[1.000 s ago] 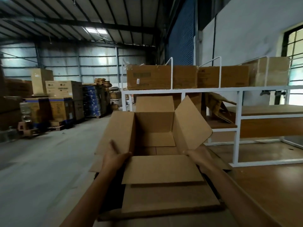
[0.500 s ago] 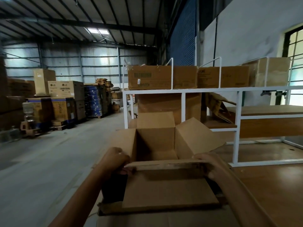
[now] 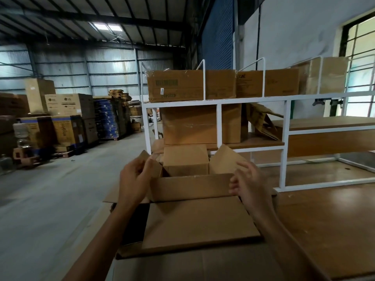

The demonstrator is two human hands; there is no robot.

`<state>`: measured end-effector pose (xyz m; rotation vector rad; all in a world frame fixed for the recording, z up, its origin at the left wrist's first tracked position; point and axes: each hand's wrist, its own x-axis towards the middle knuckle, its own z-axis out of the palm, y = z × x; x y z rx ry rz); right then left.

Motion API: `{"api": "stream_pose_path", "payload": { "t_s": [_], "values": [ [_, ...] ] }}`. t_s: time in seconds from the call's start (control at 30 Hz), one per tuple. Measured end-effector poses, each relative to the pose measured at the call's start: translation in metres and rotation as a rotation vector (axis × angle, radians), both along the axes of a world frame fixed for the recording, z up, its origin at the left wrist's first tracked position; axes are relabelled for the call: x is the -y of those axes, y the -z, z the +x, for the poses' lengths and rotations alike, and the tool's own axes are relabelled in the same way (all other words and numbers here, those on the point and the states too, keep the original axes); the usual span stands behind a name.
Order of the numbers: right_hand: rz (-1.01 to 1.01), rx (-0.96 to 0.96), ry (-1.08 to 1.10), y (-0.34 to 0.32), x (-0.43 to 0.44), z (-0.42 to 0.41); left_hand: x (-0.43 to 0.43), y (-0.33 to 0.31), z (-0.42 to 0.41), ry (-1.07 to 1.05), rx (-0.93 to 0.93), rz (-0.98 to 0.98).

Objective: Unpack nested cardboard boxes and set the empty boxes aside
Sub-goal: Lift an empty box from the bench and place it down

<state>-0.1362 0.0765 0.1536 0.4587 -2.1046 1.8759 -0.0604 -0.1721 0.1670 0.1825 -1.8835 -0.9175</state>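
Observation:
A small brown cardboard box (image 3: 190,186) with its top flaps open sits low in front of me, just beyond the near flap (image 3: 200,224) of a larger open cardboard box (image 3: 182,268). My left hand (image 3: 135,183) pinches the small box's left flap. At the box's right front corner, my right hand (image 3: 249,183) has its thumb on the front wall and its fingers by the right flap. The inside of the small box is mostly hidden behind its front wall.
A wooden table top (image 3: 324,220) extends to the right. Behind it, a white metal rack (image 3: 286,142) carries closed cardboard boxes (image 3: 190,86) on top and another box (image 3: 188,124) on its middle shelf. Concrete floor and stacked cartons (image 3: 67,106) lie to the left.
The small box has come down from chest height and away from me, to behind the large box's flap. Its near flap has folded down. Both hands stayed at its sides.

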Motion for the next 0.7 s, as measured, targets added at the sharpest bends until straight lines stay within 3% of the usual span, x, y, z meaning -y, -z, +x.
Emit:
{"api": "stream_pose_path", "payload": {
  "t_s": [0.1,0.17,0.23,0.37,0.47,0.6,0.7],
  "values": [
    [0.587,-0.420,0.179,0.015,0.014,-0.006,-0.006,0.010,-0.014,0.011,0.179,-0.356],
    [0.819,-0.429,0.206,0.024,0.019,-0.015,-0.006,0.026,-0.026,0.023,0.321,-0.525],
    [0.958,-0.404,0.195,0.032,0.018,-0.023,-0.004,0.041,-0.035,0.078,0.484,-0.536],
    [1.089,-0.325,0.071,0.049,0.012,-0.033,-0.004,0.054,-0.046,0.117,0.817,-0.521],
    [1.077,-0.281,0.000,0.048,0.008,-0.036,-0.007,0.052,-0.050,0.095,0.936,-0.489],
    [1.022,-0.239,-0.087,0.044,0.002,-0.035,-0.019,0.047,-0.047,0.095,0.925,-0.532],
    [0.981,-0.329,-0.064,0.035,-0.008,-0.032,-0.036,0.035,-0.041,0.087,0.752,-0.609]
  ]
}}
